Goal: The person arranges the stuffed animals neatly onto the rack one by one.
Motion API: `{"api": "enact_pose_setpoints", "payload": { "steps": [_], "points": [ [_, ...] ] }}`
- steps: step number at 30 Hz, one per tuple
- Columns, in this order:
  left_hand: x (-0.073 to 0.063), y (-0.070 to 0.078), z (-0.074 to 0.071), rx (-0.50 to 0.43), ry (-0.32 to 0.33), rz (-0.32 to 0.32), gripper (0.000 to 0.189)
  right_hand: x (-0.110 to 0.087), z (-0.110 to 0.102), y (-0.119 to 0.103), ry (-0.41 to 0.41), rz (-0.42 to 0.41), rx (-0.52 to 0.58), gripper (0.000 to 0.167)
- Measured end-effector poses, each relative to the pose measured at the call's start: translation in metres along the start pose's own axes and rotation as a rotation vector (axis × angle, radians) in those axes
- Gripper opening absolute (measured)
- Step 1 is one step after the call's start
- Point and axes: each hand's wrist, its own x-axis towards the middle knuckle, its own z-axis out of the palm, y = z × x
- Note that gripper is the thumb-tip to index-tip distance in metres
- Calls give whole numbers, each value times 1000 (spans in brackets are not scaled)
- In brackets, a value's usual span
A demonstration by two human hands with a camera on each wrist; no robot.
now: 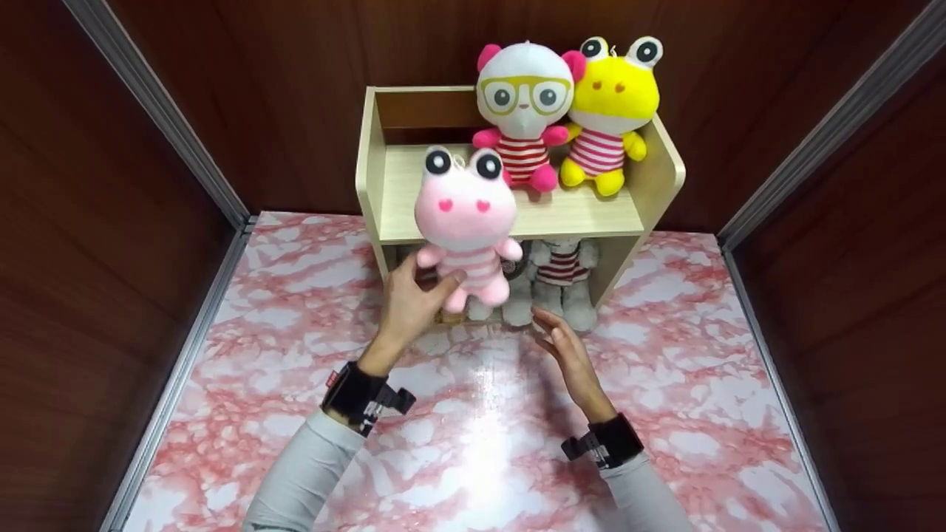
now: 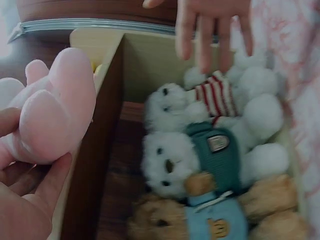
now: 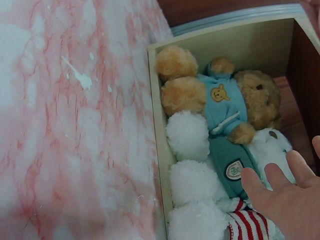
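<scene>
My left hand (image 1: 415,299) grips a pink plush toy (image 1: 465,210) by its lower body, thumb across the striped belly. The toy has big round eyes and overlaps the upper shelf's front edge in the head view. My right hand (image 1: 570,358), fingers extended and holding nothing, is in front of the lower compartment. On the upper shelf (image 1: 414,188) sit a white and pink plush toy with glasses (image 1: 525,103) and a yellow plush toy (image 1: 613,111). Below them, in the left wrist view, are a brown teddy bear (image 2: 215,220), a white plush in green (image 2: 217,155) and one in red stripes (image 2: 217,95).
The small wooden shelf unit (image 1: 669,155) stands against the dark back panel (image 1: 295,66). Pink and white marbled flooring (image 1: 295,295) spreads around it. Metal-trimmed brown walls (image 1: 850,258) enclose both sides.
</scene>
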Motion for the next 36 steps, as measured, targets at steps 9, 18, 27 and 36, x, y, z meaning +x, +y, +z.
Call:
{"api": "enact_pose_setpoints", "payload": {
  "steps": [9,18,27,36],
  "points": [
    [40,24,-2,-36,78,37,62,0,-2,0,1,10,-14,52],
    [73,34,-4,-85,154,49,55,-2,1,0,26,37,-32,50],
    [104,32,-5,6,270,20,55,-4,4,0,24,33,-46,49],
    [123,15,1,172,227,-149,56,-4,3,-1,29,29,-40,49]
  ]
}}
